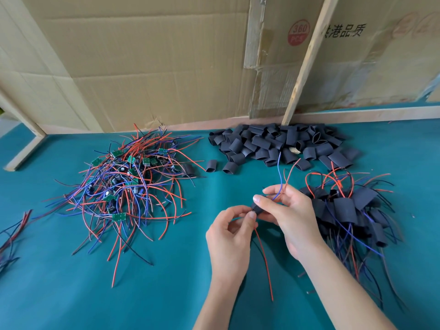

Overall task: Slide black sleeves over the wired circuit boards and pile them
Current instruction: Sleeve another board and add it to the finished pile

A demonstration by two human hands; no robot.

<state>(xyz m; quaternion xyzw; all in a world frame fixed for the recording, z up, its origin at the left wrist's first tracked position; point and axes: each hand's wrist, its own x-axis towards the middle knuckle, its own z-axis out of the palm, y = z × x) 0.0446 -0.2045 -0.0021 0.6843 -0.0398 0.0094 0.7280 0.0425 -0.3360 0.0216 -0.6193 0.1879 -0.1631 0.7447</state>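
Both hands meet low over the teal counter (71, 294): right hand (289, 215) pinches a black sleeve (256, 209), left hand (229, 232) pinches the board's wires (264, 256) at its mouth. Light, floppy leads likely snag; hold near the board. Finished pile (352, 210) lies just right.

My head camera (the only view) looks forward and down, close over my hands (262, 220), cardboard wall (154, 63) beyond my fingers.
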